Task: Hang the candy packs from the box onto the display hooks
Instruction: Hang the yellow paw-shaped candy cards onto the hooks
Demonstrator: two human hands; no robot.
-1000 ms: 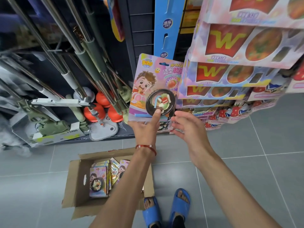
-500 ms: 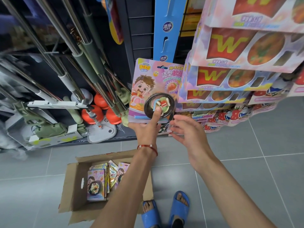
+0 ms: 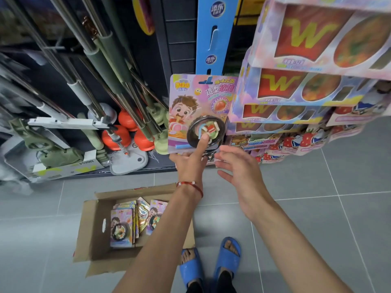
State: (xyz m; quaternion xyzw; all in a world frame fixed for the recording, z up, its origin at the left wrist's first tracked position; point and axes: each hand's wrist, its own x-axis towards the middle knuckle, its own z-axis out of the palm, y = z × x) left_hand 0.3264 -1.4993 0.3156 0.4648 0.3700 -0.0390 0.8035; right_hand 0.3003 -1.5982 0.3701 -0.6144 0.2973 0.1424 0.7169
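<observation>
**Hanging step: one candy pack raised to the display.**
The left hand grips the candy pack by its lower edge, thumb on the clear bowl blister, holding it upright beside the hung packs. The right hand hovers just below, loose-fingered and empty. The next move probably calls for threading the hang slot onto a hook, which is hidden here. More packs lie in the box.

A shop: rows of hung packs crowd right of the blue display strip, mops racked left of it.
</observation>
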